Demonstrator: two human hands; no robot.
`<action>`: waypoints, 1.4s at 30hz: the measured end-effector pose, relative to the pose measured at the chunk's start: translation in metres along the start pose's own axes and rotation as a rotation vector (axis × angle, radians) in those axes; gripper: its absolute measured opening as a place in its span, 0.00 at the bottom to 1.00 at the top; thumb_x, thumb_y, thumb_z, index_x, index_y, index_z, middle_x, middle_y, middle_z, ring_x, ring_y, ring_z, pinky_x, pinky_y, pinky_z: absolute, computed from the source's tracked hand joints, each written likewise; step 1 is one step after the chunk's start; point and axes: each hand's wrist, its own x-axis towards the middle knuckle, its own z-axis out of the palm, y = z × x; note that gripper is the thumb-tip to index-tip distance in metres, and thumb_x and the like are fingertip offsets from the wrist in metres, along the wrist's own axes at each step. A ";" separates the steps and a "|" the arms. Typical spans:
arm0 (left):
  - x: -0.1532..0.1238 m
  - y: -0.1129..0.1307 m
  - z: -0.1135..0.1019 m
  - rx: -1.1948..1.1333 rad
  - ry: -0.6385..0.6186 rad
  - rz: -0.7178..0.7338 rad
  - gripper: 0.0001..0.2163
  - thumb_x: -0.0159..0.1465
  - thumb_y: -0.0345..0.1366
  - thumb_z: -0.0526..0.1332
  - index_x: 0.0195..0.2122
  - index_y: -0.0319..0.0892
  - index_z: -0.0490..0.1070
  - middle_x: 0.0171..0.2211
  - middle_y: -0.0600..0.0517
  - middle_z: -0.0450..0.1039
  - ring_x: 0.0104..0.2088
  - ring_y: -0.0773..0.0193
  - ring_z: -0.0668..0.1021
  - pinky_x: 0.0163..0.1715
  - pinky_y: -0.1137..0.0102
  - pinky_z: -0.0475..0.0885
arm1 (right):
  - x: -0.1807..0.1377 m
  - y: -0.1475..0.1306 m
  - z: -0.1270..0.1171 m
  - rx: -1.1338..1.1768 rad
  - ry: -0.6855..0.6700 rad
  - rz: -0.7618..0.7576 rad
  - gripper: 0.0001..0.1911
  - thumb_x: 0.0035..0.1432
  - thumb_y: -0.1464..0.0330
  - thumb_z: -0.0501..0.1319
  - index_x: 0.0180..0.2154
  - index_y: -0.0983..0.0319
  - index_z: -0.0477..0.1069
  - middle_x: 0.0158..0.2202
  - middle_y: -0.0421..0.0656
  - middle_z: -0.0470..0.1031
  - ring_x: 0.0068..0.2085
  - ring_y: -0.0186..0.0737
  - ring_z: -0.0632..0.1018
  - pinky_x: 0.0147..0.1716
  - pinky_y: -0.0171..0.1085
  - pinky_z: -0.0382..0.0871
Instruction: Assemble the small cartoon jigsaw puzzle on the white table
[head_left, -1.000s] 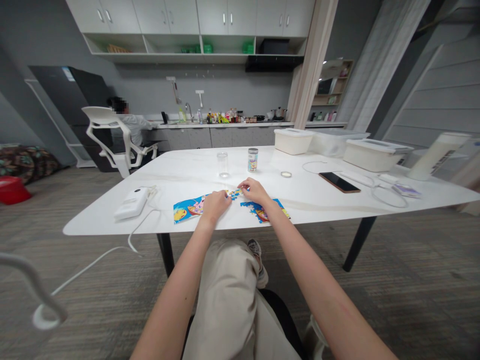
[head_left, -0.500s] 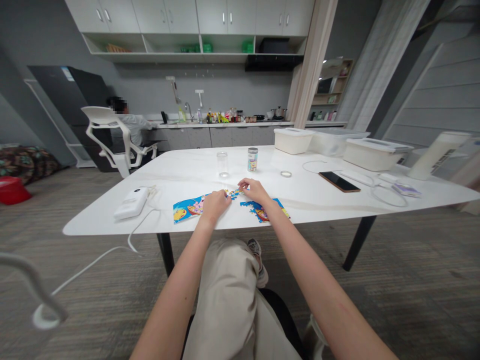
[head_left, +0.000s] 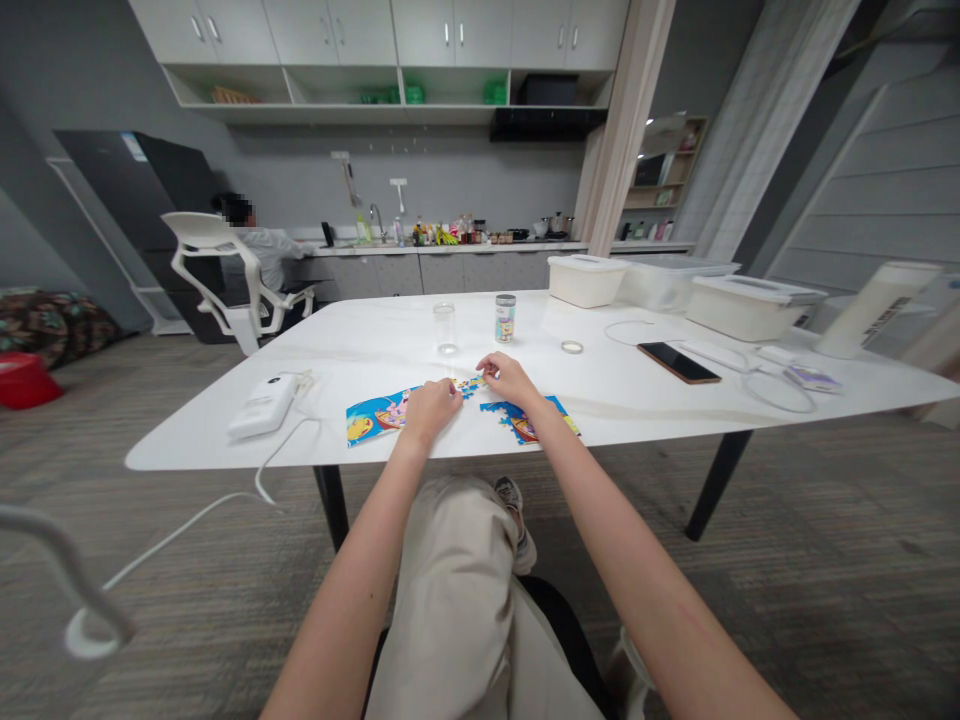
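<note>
Hands: left hand [head_left: 430,407] is curled loosely, fingers laid on the jigsaw puzzle [head_left: 375,414]; right hand [head_left: 510,378] is pinched on small puzzle pieces [head_left: 472,383], grip too small to be confirmed.
Arms: both are stretched forward from the lap, wrists low over the near edge of the white table [head_left: 360,345].
Puzzle: two assembled sections are seen, left one and right section [head_left: 551,408], loose pieces between.
Counts: one glass [head_left: 445,328], one printed can [head_left: 505,318], one phone [head_left: 679,363], three lidded bins [head_left: 748,306].
Background: one person is seated at counter [head_left: 262,250].
</note>
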 end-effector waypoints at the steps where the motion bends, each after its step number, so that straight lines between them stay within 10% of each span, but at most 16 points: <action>1: 0.000 0.000 0.000 -0.001 0.004 0.003 0.15 0.66 0.40 0.53 0.45 0.41 0.77 0.40 0.40 0.80 0.44 0.48 0.81 0.43 0.62 0.72 | 0.000 0.001 0.000 -0.012 0.002 -0.007 0.12 0.49 0.80 0.57 0.34 0.63 0.73 0.32 0.40 0.70 0.33 0.34 0.72 0.41 0.34 0.68; 42: 0.002 -0.003 0.008 -0.013 0.015 0.144 0.15 0.66 0.41 0.54 0.48 0.44 0.76 0.39 0.43 0.81 0.44 0.50 0.81 0.42 0.64 0.73 | 0.000 0.008 0.005 0.034 0.006 0.028 0.11 0.49 0.79 0.58 0.34 0.62 0.71 0.31 0.38 0.73 0.32 0.34 0.73 0.38 0.35 0.68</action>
